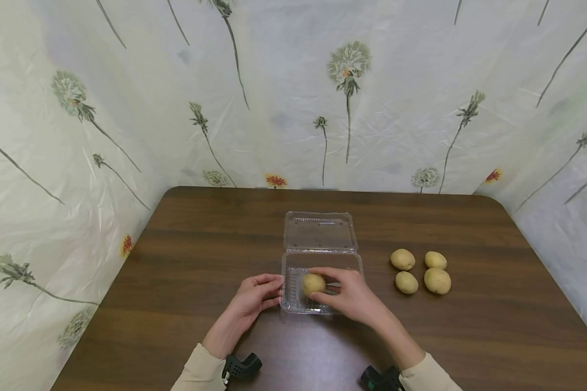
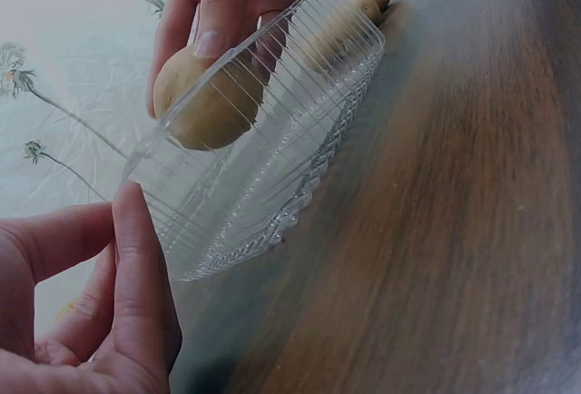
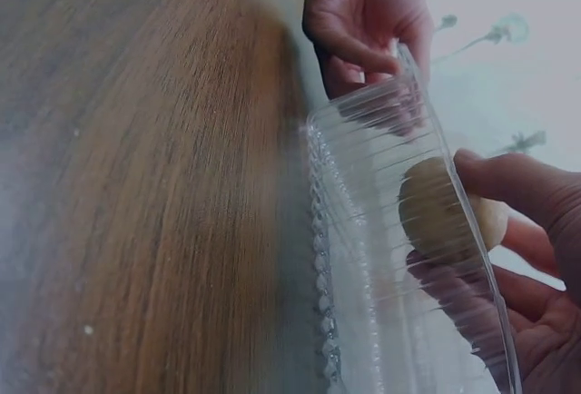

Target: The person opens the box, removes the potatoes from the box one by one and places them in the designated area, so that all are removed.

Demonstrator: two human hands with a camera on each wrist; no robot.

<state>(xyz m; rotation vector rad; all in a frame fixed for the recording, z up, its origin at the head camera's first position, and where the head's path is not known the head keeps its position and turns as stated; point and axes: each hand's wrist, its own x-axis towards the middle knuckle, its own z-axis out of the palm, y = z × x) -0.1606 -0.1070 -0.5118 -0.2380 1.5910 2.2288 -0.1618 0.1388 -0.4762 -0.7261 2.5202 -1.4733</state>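
Note:
A clear plastic clamshell container (image 1: pixel 287 263) sits on the table with its hinged lid (image 1: pixel 319 231) laid back, away from me. My left hand (image 1: pixel 255 298) pinches the left rim of its base between thumb and fingers. Inside the outline of the base, my right hand (image 1: pixel 349 296) grips a yellow potato (image 1: pixel 313 284) with thumb and fingertips. Through the ribbed wall in the left wrist view, the potato (image 2: pixel 204 99) hangs partly below rim level, above the container's floor. The right wrist view shows the right fingers on its near side.
Several more potatoes (image 1: pixel 437 281) lie in a loose cluster on the brown wooden table (image 1: pixel 200 244), right of the container. A pale curtain (image 1: pixel 283 81) printed with dandelions surrounds the table's back and sides. Dark devices (image 1: pixel 244 366) are strapped at both wrists.

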